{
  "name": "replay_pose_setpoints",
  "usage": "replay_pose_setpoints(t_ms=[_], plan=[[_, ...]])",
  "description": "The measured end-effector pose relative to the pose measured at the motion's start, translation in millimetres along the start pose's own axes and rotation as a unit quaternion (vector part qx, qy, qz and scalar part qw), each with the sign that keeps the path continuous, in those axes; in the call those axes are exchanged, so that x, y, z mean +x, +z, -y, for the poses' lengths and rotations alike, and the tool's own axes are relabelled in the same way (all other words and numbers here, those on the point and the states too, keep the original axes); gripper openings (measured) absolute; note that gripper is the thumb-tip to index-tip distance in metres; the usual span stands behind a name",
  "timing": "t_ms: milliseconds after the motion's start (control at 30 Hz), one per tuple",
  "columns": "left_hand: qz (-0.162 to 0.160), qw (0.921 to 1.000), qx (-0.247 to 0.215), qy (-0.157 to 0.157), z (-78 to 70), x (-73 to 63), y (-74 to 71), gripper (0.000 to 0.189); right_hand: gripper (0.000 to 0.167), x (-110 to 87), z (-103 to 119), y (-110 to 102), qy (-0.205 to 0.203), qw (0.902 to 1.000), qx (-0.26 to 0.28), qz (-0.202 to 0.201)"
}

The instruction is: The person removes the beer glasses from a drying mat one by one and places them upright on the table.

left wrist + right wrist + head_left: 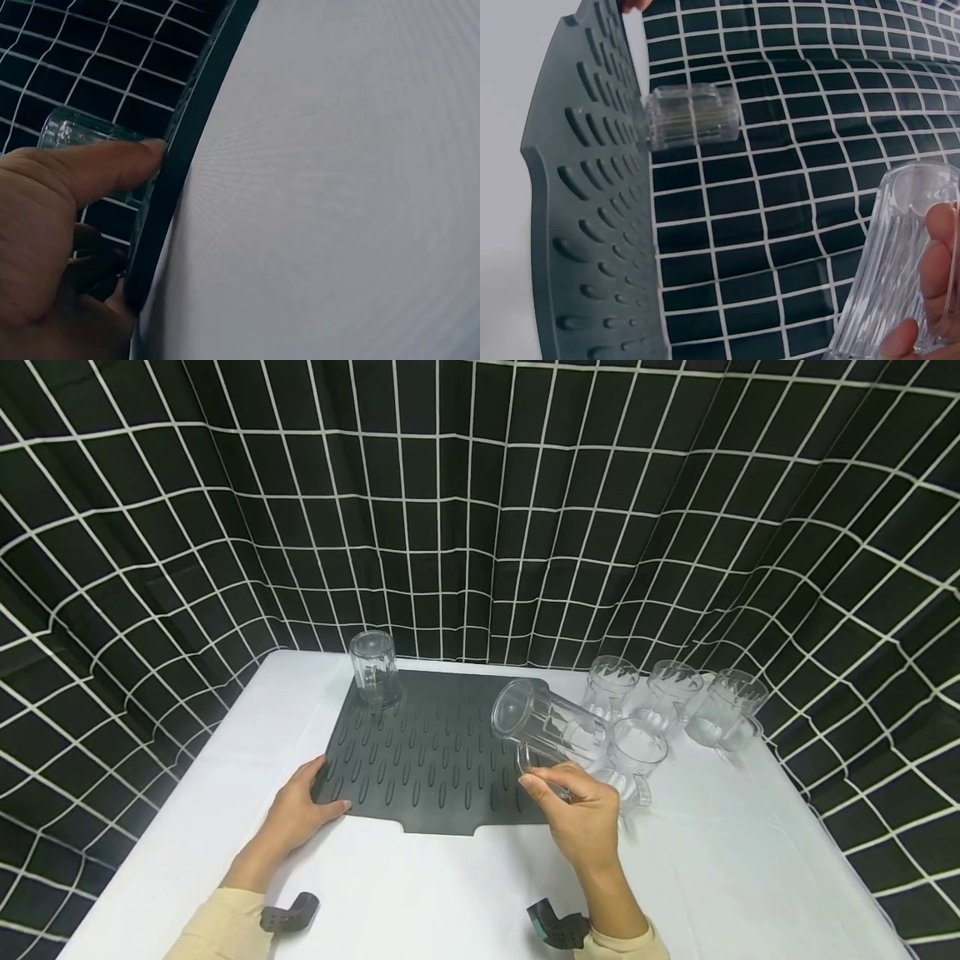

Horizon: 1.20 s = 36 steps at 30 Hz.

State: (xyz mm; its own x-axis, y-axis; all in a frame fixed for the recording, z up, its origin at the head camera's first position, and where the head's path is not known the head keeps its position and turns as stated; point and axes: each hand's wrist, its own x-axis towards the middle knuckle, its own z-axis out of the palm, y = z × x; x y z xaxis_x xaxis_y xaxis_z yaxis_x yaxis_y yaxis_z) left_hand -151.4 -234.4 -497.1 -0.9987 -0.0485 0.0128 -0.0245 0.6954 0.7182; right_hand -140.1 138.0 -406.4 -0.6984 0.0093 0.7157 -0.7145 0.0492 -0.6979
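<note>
My right hand (588,818) pinches the handle of a clear glass mug (558,727), which is tilted over the right part of a dark grey drying mat (442,752). In the right wrist view, fingers (937,274) curl at the side of this ribbed mug. My left hand (296,810) rests at the mat's near left corner, its thumb on the front edge and its fingers along the left edge. Seen from the left wrist, the thumb (112,165) presses on the mat's rim. Another glass mug (375,672) stands upside down at the mat's far left corner.
Several more clear mugs stand to the right of the mat: one mug (637,747) in front, others such as the rightmost mug (727,706) behind. A white cloth (750,860) covers the table. Black curtains (465,527) with white grid lines enclose the back and sides.
</note>
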Motion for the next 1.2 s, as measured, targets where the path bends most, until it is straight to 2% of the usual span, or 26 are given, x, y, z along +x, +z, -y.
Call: replay_pose_setpoints(t_ms=[133, 367, 533, 733, 967, 1100, 1200], plan=[[-0.013, 0.9996, 0.014, 0.021, -13.3, 3.1, -7.8, 0.092, 0.02, 0.5, 2.4, -0.5, -0.002, 0.9998, -0.017, 0.007], [-0.054, 0.9953, 0.016, 0.079, -60.9, 6.2, -27.7, 0.091, 0.021, -1.1, 4.5, -0.4, -0.006, 0.9993, -0.023, 0.03], [-0.078, 0.9854, -0.042, 0.145, -91.6, 5.3, -29.8, 0.088, 0.022, -2.6, 6.1, 1.0, -0.016, 0.9987, -0.032, 0.035], [-0.052, 0.9685, -0.131, 0.205, -119.1, 5.1, -23.7, 0.082, 0.021, -3.3, 9.6, 1.8, -0.033, 0.9969, -0.056, 0.044], [-0.008, 0.9413, -0.216, 0.259, -150.8, 5.9, -16.5, 0.076, 0.022, -4.5, 10.1, 3.7, -0.051, 0.9951, -0.068, 0.051], [0.011, 0.933, -0.235, 0.273, -166.3, 6.7, -10.3, 0.076, 0.023, -6.3, 8.6, 6.2, -0.071, 0.993, -0.073, 0.06], [0.025, 0.9321, -0.24, 0.271, -176.4, 6.6, -5.5, 0.077, 0.022, -7.2, 8.4, 7.8, -0.078, 0.991, -0.079, 0.074]])
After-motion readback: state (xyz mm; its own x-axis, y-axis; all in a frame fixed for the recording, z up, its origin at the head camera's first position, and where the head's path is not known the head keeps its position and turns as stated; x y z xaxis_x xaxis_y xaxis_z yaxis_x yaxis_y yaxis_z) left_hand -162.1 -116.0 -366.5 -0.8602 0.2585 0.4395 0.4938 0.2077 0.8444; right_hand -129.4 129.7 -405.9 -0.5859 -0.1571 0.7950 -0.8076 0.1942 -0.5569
